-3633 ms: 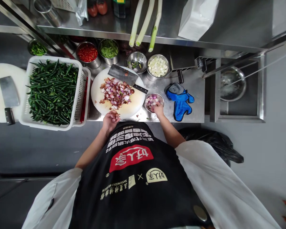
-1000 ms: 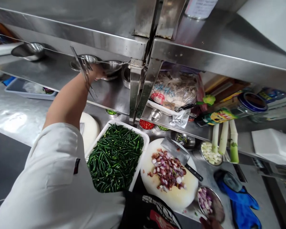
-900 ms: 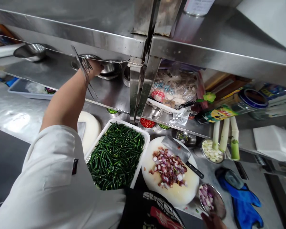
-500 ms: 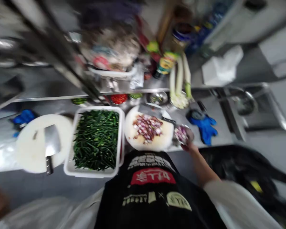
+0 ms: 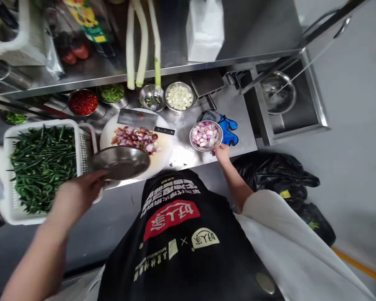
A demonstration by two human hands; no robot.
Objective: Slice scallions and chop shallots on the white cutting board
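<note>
My left hand (image 5: pixel 78 194) grips the rim of a metal bowl (image 5: pixel 122 164), tilted above the near part of a round white cutting board (image 5: pixel 164 155). Nothing shows inside that bowl. Peeled shallots (image 5: pixel 204 133) fill much of a second metal bowl (image 5: pixel 213 143), whose near right rim my right hand (image 5: pixel 222 153) grasps. On the board lies a pile of reddish shallots and skins (image 5: pixel 134 137), partly hidden by the left bowl. Behind the pile rests a cleaver (image 5: pixel 138 118), its black handle pointing right.
A white basket (image 5: pixel 79 146) of green chilies stands left. Behind the board are containers of chopped red chilies (image 5: pixel 83 103), green pieces (image 5: pixel 112 93) and white cubes (image 5: pixel 179 98). Blue gloves (image 5: pixel 228 131) lie beside the shallot bowl. A sink (image 5: pixel 301 113) and black bags (image 5: pixel 269 171) are at right.
The view has swung right. My left hand has come in from the lower left, now with a metal bowl over the board. My right hand still holds the shallot bowl.
</note>
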